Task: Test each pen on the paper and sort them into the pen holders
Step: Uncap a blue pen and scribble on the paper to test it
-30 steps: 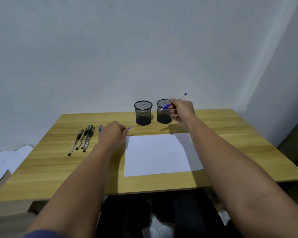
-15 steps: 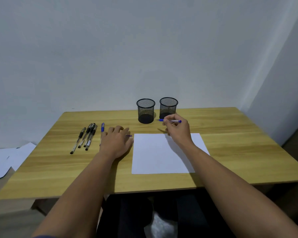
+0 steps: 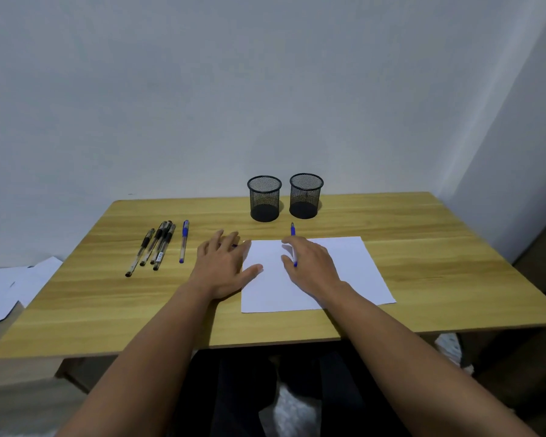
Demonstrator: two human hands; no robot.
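Note:
My right hand [image 3: 311, 268] holds a blue pen [image 3: 292, 231] over the white paper [image 3: 353, 269]. The pen's tip points down at the sheet and its back end points toward the holders. My left hand [image 3: 223, 264] lies flat at the paper's left edge with its thumb on the sheet. A small dark bit shows under its fingertips. Two black mesh pen holders [image 3: 264, 198] [image 3: 306, 195] stand side by side behind the paper, and both look empty. Several black pens [image 3: 155, 244] and one blue pen [image 3: 184, 241] lie at the left.
The wooden table [image 3: 438, 247] stands against a white wall, which turns a corner at the right. Loose white sheets [image 3: 10, 288] lie on the floor at the left. My dark-clothed legs show below the table's front edge.
My right hand came down from beside the right holder to the paper, turning the blue pen tip-down. My left hand flattened and slid onto the paper's left edge.

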